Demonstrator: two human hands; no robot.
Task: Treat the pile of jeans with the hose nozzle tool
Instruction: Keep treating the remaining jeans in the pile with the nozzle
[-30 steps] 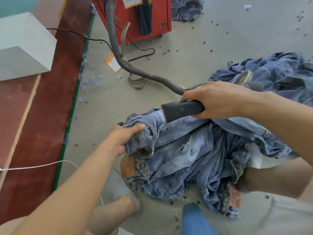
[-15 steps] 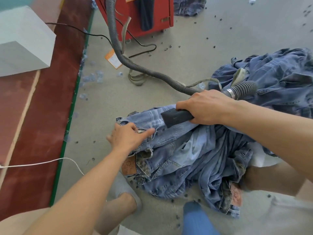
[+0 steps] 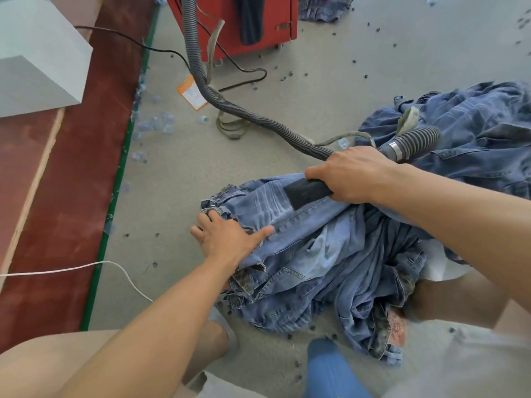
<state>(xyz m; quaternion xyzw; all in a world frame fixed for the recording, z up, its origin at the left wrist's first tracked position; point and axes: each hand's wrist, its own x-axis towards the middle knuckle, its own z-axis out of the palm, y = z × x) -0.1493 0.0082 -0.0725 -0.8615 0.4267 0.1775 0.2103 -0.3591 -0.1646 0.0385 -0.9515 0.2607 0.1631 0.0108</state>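
The right hand (image 3: pixel 349 175) has a closed grip on the black nozzle (image 3: pixel 306 192), its tip on the top jeans (image 3: pixel 316 248) at centre frame. The left hand (image 3: pixel 227 238) lies flat, fingers spread, pinning the denim. Treatment seems under way; next, draw the nozzle across the held-flat cloth while the hose (image 3: pixel 230 106) trails to the upper left.

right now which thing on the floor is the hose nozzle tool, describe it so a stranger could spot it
Start at the red machine at the top and follow the grey ribbed hose across the floor to the near pile of jeans. The hose nozzle tool is the flat black tip there, gripped in the right hand and lying on the pale denim. It is the only hard black piece among the blue cloth.
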